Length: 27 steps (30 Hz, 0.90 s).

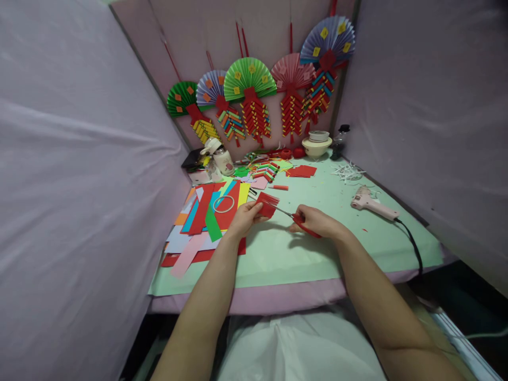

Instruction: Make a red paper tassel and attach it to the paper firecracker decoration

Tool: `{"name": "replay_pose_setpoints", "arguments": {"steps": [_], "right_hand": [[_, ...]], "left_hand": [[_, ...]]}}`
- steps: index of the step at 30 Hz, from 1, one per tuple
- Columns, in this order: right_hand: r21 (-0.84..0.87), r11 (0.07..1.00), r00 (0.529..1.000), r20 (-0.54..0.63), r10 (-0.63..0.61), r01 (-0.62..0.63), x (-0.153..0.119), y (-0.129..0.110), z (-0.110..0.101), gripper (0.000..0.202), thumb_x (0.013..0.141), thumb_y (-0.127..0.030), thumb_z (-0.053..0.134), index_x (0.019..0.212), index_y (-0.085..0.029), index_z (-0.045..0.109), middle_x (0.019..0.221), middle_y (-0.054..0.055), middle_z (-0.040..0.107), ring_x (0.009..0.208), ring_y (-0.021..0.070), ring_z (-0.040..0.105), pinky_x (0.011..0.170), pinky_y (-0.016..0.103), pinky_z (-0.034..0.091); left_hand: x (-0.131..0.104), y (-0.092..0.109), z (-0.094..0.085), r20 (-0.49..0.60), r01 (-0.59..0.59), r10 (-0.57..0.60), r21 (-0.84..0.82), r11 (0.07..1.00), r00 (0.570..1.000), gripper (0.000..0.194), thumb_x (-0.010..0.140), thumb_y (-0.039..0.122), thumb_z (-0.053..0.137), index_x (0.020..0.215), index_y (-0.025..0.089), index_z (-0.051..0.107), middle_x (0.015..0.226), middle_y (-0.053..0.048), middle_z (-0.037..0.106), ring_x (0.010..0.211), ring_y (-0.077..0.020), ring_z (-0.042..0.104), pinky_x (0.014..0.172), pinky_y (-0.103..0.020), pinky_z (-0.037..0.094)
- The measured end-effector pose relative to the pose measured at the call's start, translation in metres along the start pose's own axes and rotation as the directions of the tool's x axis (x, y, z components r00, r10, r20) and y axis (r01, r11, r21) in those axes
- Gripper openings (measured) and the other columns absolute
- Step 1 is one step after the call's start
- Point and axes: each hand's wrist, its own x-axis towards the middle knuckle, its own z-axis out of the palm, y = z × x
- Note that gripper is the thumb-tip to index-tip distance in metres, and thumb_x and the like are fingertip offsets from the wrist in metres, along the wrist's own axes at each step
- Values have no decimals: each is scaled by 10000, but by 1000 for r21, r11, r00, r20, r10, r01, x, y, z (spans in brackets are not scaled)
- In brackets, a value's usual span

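My left hand (246, 216) pinches a small piece of red paper (268, 206) above the table. Thin parallel strips fringe the upper right side of that paper. In my right hand (313, 220) is a pair of scissors (305, 228) with red handles, my fingers wrapped round them. The metal blades point left and reach the red paper; whether they are fully closed I cannot tell. To the left of my left hand lie coloured paper strips and sheets, among them a green strip (213, 222) and a pink strip (189, 257), with a white ring (224, 204) on top.
A pale pink glue gun (373, 204) lies at the right, its black cord running off the table edge. White paper shreds (347, 172), a bowl (316, 146) and a bottle (223, 160) are farther back. Paper fan decorations (250, 79) hang on the rear wall. Cloth walls flank both sides.
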Motion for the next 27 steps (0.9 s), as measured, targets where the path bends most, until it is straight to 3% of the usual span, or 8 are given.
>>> {"name": "replay_pose_setpoints", "arguments": {"steps": [27], "right_hand": [[-30,1000,999,-35,-8,7,1,1,0,481,592,-638,656,708,-200,494,716,12,594,617,141,494,513,232,316]], "left_hand": [[0,-3,1,16,-1,1,32,999,1000,354,720,369,717,933,92,656,938,-105,676,815,-169,650,733,-280,553]]}}
